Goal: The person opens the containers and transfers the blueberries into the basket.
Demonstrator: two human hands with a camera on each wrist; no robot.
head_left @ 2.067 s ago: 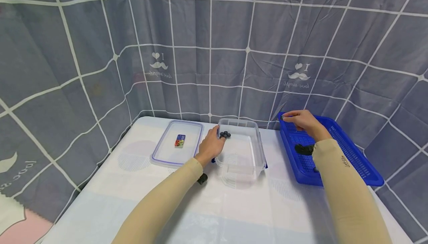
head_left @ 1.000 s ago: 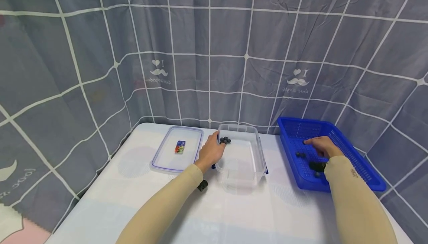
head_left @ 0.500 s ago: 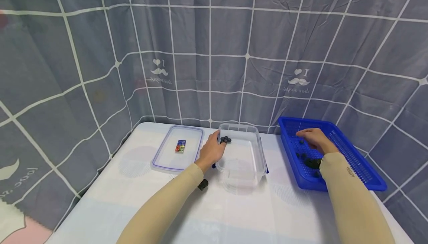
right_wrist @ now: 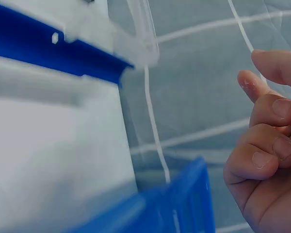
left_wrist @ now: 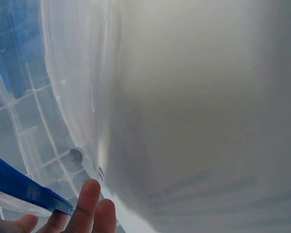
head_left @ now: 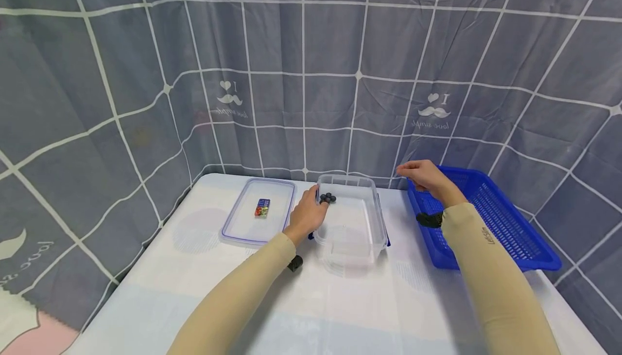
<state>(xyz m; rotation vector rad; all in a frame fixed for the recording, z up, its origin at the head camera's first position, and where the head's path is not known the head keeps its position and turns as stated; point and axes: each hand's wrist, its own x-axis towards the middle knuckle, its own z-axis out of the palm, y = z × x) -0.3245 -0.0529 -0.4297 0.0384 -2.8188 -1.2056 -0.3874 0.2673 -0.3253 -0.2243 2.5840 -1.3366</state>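
My left hand grips the left wall of a clear plastic food container, close to a small cluster of blueberries inside. In the left wrist view, its fingers lie beside a blue latch. My right hand is raised over the left rim of a blue plastic basket. Its thumb and index finger come close together and the other fingers curl, as the right wrist view shows. No berry is visible at those fingertips, though a small one could be hidden.
A clear lid with a blue seal and a colourful label lies left of the container. The white-covered table meets a grey checked curtain behind and at both sides.
My right hand dipped into the basket among the blueberries, then rose and moved left to the basket's rim. My left hand stayed on the container. The forearm now hides the basket's berries.
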